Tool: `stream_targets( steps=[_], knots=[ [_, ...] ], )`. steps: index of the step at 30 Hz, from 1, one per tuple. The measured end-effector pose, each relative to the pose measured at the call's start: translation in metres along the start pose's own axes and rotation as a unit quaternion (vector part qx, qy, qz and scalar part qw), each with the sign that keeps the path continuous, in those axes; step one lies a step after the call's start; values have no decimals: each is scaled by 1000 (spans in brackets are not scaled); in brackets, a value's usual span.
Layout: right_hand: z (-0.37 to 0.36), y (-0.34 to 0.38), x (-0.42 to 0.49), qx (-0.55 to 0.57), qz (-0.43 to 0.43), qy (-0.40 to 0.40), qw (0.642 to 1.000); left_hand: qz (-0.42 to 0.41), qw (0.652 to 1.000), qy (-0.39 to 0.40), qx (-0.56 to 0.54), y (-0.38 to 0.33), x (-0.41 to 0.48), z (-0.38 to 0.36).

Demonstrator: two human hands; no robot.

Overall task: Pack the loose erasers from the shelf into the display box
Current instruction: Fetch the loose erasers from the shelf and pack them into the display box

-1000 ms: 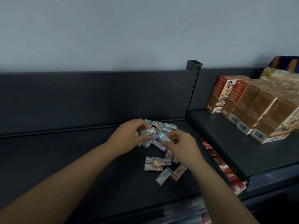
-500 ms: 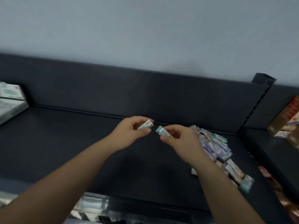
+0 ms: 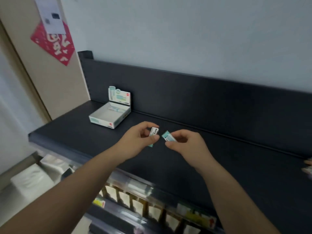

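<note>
My left hand [image 3: 138, 141] pinches a small white-sleeved eraser [image 3: 154, 131] with a teal end showing below my palm. My right hand [image 3: 187, 146] grips a teal-and-white eraser [image 3: 167, 136] between thumb and fingers. Both hands hover close together above the dark shelf [image 3: 219, 157]. The white and teal display box [image 3: 110, 115] sits open at the shelf's left end, lid flap upright, up and left of my left hand. A few erasers lie along its back wall. The loose pile is almost out of view; only a blurred bit [image 3: 308, 167] shows at the right edge.
A beige door or panel [image 3: 55, 85] with a red paper decoration [image 3: 54, 43] stands left of the shelf. Below the shelf's front edge, a lower tier holds packaged goods [image 3: 152, 206] and white packets [image 3: 32, 179]. The dark back panel [image 3: 202, 98] runs behind the shelf.
My view has swung left, away from the pile and onto the display box. Both hands lifted an eraser each from the pile and carried them leftward.
</note>
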State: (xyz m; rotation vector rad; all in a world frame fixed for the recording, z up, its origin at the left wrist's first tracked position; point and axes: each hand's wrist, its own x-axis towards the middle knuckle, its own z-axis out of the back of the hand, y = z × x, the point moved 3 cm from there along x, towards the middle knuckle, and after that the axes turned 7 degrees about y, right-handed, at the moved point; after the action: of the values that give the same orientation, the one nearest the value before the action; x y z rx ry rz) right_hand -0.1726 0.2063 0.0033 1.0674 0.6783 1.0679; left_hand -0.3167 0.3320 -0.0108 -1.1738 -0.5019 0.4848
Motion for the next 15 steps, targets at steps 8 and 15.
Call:
stream_targets(
  steps=[8, 15],
  knots=[
    [-106, 34, 51, 9, -10, 24, 1000, 81, 991, -106, 32, 32, -36, 126],
    [-144, 53, 96, 40, -34, 70, 996, 115, 981, -152, 31, 47, -27, 175]
  ],
)
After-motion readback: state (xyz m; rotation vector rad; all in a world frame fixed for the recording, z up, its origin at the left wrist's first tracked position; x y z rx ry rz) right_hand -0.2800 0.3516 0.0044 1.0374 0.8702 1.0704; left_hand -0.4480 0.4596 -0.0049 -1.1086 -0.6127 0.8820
